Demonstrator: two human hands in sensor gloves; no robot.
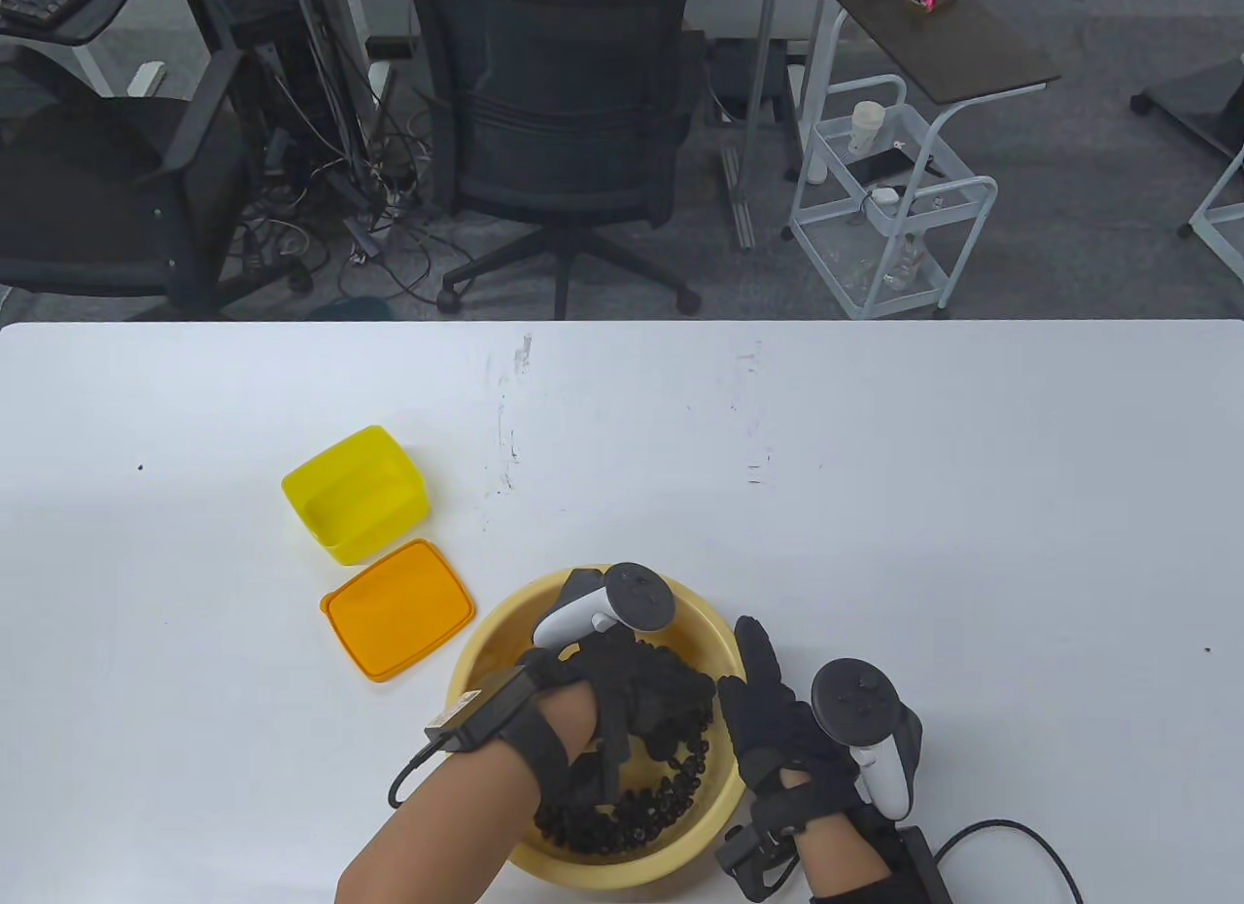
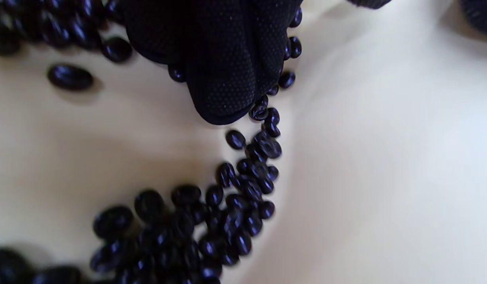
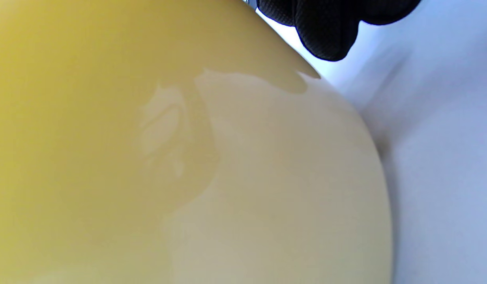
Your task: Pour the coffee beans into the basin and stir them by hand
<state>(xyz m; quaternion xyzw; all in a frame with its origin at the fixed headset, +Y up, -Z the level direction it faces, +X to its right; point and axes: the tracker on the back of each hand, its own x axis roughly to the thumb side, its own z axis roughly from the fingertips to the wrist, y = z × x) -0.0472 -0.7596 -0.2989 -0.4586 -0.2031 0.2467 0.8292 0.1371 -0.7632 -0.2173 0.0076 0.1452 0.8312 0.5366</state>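
A round yellow basin (image 1: 483, 646) stands near the table's front edge with dark coffee beans (image 1: 671, 792) spread over its bottom. My left hand (image 1: 637, 690) reaches down into it. In the left wrist view its gloved fingers (image 2: 223, 63) touch the pale basin floor (image 2: 385, 157), and a trail of beans (image 2: 227, 213) lies beside them. My right hand (image 1: 763, 685) lies flat against the outside of the basin's right wall. In the right wrist view the basin wall (image 3: 188, 157) fills the frame, with the fingertips (image 3: 326, 31) at the top.
An empty yellow box (image 1: 355, 496) sits left of the basin and further back, with its orange lid (image 1: 398, 608) flat on the white table (image 1: 875, 476) between the two. Glove cables trail off the front edge. Chairs and a cart stand beyond the table.
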